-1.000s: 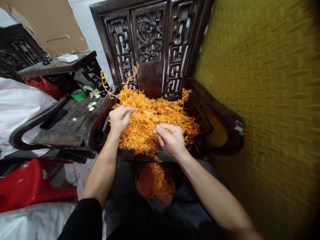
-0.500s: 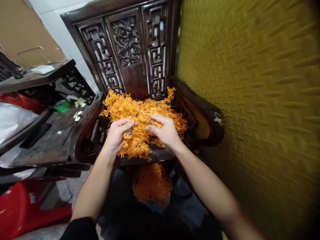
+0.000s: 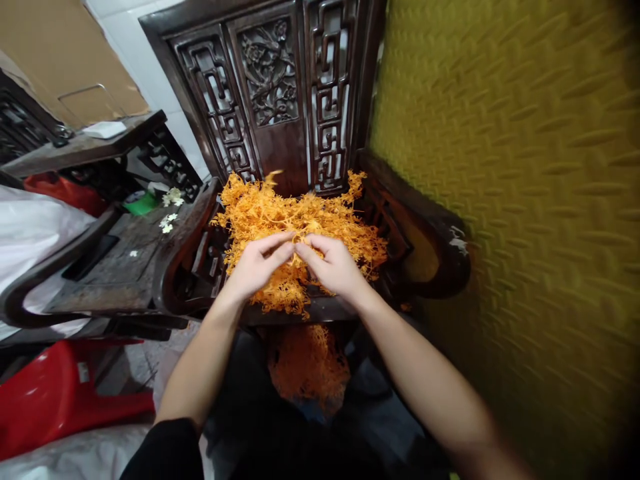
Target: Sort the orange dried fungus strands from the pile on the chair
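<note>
A heap of orange, frilly, branching sprigs (image 3: pixel 250 208) covers the seat of a dark carved wooden chair (image 3: pixel 281 153). Over the front of this heap my hands meet, fingertips nearly touching. My left hand (image 3: pixel 255 265) is closed in a pinch between thumb and fingers. Facing it, my right hand (image 3: pixel 336 267) pinches in the same way. A thin piece of orange sprig (image 3: pixel 299 237) shows between the two sets of fingertips. Its exact shape is partly hidden by the fingers.
More orange pieces fill a bag (image 3: pixel 307 370) below the seat, between my legs. At left, a second wooden seat (image 3: pixel 125 267) bears a green roll (image 3: pixel 141 203) and small pale flower-shaped pieces (image 3: pixel 169 222). A red plastic stool (image 3: pixel 45 393) stands lower left. A yellow textured panel (image 3: pixel 500 167) rises at right.
My hands have come together from apart, fingertips now meeting around an orange sprig. The sprig that hung by my left palm no longer shows there. The view has shifted slightly left.
</note>
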### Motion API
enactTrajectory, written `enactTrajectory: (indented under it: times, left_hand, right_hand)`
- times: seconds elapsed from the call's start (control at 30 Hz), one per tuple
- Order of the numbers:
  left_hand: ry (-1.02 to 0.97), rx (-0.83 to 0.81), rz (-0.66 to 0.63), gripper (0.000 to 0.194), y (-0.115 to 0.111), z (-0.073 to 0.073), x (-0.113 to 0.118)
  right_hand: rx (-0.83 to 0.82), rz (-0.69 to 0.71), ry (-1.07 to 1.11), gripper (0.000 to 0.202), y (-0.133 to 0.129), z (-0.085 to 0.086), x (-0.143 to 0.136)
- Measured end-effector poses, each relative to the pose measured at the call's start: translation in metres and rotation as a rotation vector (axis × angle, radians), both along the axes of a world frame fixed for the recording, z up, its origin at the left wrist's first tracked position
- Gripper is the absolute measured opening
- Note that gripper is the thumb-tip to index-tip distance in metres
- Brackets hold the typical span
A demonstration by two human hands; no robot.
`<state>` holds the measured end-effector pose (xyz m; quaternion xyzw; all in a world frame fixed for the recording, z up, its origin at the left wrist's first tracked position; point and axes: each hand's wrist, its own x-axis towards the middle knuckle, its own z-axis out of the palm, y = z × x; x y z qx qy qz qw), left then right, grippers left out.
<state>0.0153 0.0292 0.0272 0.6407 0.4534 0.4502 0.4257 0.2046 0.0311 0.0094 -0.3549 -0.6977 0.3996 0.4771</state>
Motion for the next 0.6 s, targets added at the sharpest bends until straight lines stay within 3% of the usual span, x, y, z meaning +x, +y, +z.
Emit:
enactTrajectory:
  times: [0.1,0.3,0.47,0.6]
  left_hand:
    - [-0.011,0.045,0.048,0.036,0.0,-0.004,0.009]
    - [-0.025,-0.011,-0.021,0.03,-0.006,-0.002,0.012]
    - [0.149,0.076,0.036,0.024,-0.01,-0.002,0.007]
    - [0.01,-0.068,-0.026,0.029,-0.01,-0.003,0.003]
  right_hand:
    - [0.047,-0.07,-0.071,0.043,-0.002,-0.006,-0.008]
    - [0.07,-0.147,-0.127,0.04,-0.002,-0.011,-0.01]
    - [0.096,-0.181,-0.208,0.04,-0.005,-0.01,-0.011]
    - [0.129,-0.195,-0.292,0.04,-0.007,-0.007,-0.011]
